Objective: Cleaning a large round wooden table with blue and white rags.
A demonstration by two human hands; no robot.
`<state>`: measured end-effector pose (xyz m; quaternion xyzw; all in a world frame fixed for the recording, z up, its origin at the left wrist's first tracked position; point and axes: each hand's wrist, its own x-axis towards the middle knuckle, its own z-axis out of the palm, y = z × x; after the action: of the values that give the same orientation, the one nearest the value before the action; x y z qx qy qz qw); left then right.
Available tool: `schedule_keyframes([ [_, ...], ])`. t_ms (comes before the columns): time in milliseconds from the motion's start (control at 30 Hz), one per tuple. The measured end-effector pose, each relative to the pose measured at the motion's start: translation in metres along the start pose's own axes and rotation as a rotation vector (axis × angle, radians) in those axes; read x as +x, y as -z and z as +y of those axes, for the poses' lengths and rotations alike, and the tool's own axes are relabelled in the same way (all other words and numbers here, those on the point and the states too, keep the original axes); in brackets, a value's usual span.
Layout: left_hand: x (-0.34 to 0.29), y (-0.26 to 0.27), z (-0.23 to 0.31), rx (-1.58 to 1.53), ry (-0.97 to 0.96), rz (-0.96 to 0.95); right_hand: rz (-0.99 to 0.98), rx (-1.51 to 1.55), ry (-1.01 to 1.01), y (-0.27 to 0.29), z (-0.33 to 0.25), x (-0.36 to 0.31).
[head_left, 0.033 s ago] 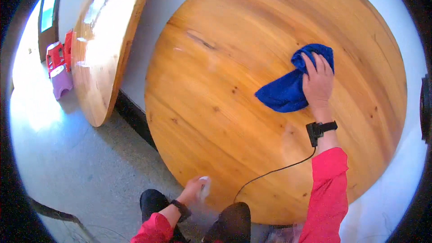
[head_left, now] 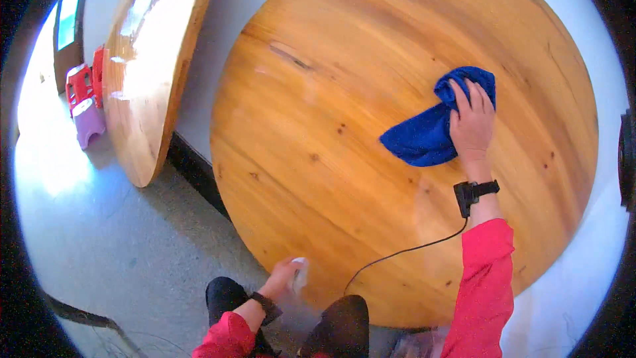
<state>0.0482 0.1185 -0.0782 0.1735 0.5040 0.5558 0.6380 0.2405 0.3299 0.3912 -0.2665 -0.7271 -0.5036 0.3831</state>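
A round wooden tabletop with a glossy, knotty grain fills the middle of the view. On its right half lies a bunched dark blue cloth, one corner spread to the left. My right hand presses down on the cloth, fingers curled over its upper fold. Close to the table's near edge, my left hand is closed around a small whitish, partly see-through thing. Its kind I cannot make out, as my fingers cover part of it.
A second round wooden tabletop stands on edge at the left. Beyond it are red stools and a purple stool on the grey floor. A black cable runs from my right wristband across the table.
The right hand and the blue cloth sit very slightly farther right in the picture, while the table has shifted a touch left. Both hands keep their hold.
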Motion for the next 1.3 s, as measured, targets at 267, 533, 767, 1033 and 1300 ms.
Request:
schedule_keyframes([
  [267,0.010,0.012,-0.012,0.027,-0.052,0.029,-0.088,-0.069,-0.248,0.036,0.067,-0.131],
  [533,0.028,-0.036,-0.007,0.030,0.102,-0.014,-0.128,-0.142,-0.539,0.034,0.113,-0.284],
  [767,0.055,-0.049,-0.026,-0.040,0.112,0.057,-0.137,-0.163,-0.825,0.036,0.091,-0.403],
  [1033,0.058,-0.086,-0.034,0.038,0.102,0.046,-0.269,-0.372,-1.366,0.037,0.038,-0.562],
  [1300,0.057,-0.068,-0.028,0.123,0.123,0.018,-0.181,-0.187,-1.764,0.018,-0.043,-0.595],
])
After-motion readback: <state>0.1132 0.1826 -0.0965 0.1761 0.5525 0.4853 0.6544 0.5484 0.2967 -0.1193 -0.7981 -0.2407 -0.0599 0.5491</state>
